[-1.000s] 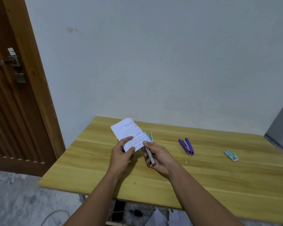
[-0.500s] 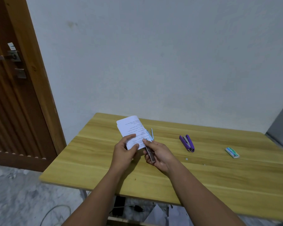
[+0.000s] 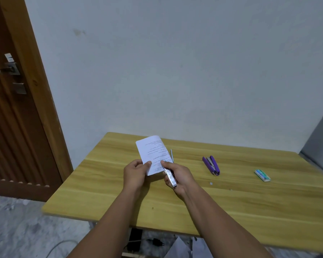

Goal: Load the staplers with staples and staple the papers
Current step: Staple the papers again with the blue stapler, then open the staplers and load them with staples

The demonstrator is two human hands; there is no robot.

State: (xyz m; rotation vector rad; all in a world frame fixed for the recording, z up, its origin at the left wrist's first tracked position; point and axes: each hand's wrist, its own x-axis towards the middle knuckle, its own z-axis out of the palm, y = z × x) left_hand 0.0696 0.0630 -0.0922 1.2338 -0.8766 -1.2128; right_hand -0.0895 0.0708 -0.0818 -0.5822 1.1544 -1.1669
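Observation:
My left hand [image 3: 135, 173] pinches the lower left edge of a small stack of white printed papers [image 3: 151, 151], held up above the wooden table [image 3: 119, 192]. My right hand [image 3: 177, 175] grips a silver and light-blue stapler [image 3: 169, 174] whose jaws sit over the papers' right edge, its thumb resting on top. A purple stapler [image 3: 211, 165] lies on the table to the right, its top hinged open. Further right lies a small green and white staple box [image 3: 262, 175].
A white wall stands behind the table and a brown wooden door [image 3: 17, 108] with a metal handle is at the left. Under the table's front edge are a cable, a plug and loose white sheets [image 3: 179, 248]. Tiny scraps [image 3: 211, 183] dot the tabletop.
Both hands with the papers and stapler have shifted slightly away from me and the papers have tilted more upright. The purple stapler and staple box stay put.

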